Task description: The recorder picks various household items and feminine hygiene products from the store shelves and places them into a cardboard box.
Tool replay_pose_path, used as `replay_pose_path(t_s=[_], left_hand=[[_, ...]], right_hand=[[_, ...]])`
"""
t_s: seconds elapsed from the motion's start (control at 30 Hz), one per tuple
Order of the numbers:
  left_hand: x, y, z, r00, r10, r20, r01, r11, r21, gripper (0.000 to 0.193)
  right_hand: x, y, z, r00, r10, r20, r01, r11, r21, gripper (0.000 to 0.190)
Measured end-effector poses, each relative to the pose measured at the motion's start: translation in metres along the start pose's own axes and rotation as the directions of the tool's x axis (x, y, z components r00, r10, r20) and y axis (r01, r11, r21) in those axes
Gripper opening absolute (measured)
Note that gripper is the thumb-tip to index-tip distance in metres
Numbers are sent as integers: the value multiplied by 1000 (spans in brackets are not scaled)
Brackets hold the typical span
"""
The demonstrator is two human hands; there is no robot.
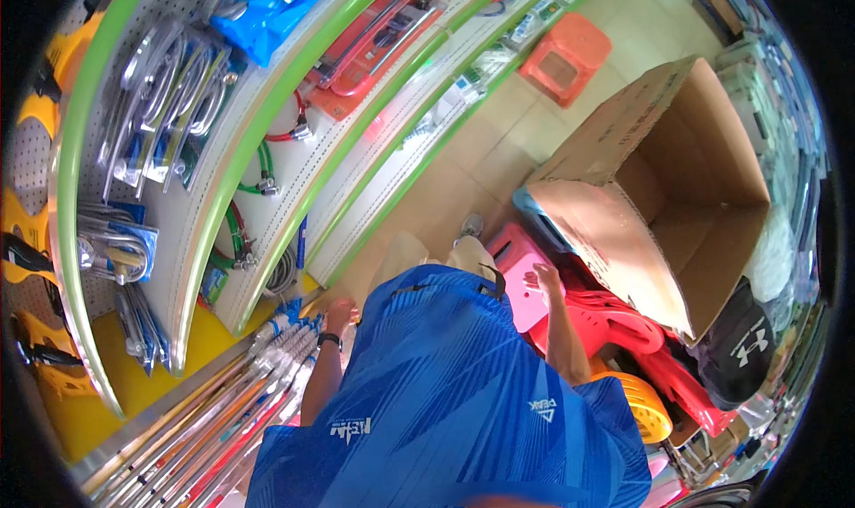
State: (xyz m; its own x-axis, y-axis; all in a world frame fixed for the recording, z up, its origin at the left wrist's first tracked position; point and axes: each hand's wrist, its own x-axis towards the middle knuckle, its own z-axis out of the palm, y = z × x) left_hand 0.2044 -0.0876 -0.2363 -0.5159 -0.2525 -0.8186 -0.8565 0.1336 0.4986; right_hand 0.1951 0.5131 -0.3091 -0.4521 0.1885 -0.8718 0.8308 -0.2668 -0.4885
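Observation:
My left hand, with a dark band at the wrist, is low beside my blue shirt, close to the wrapped tops of several long poles. Its fingers are partly curled, and whether they touch anything is unclear. On the other side, my right hand hangs over a pink plastic stool with its fingers apart and nothing seen in them. Red plastic stools lie next to that forearm. An open cardboard box stands beyond it on the right, on top of other goods.
Green-edged shelves on the left hold packaged metal hoses, red and green hoses and a blue bag. An orange stool stands on the tiled floor. A black bag and a yellow plastic item are at right.

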Motion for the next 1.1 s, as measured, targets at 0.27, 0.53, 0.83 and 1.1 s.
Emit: replay_pose_path(t_s=[0.27, 0.53, 0.83, 1.1], left_hand=[[-8, 32, 18, 994, 65, 91, -85, 966, 244, 29], [21, 55, 22, 991, -7, 136, -36, 950, 310, 20], [75, 53, 16, 852, 384, 356, -501, 798, 335, 15], [66, 98, 35, 949, 197, 246, -257, 935, 245, 15]], right_hand=[[6, 18, -29, 999, 11, -53, -9, 1000, 27, 31], [-5, 25, -42, 990, -35, -138, 50, 993, 110, 33], [-44, 43, -9, 974, 40, -221, 17, 967, 253, 39], [-81, -30, 23, 824, -278, -494, 483, 801, 355, 35]])
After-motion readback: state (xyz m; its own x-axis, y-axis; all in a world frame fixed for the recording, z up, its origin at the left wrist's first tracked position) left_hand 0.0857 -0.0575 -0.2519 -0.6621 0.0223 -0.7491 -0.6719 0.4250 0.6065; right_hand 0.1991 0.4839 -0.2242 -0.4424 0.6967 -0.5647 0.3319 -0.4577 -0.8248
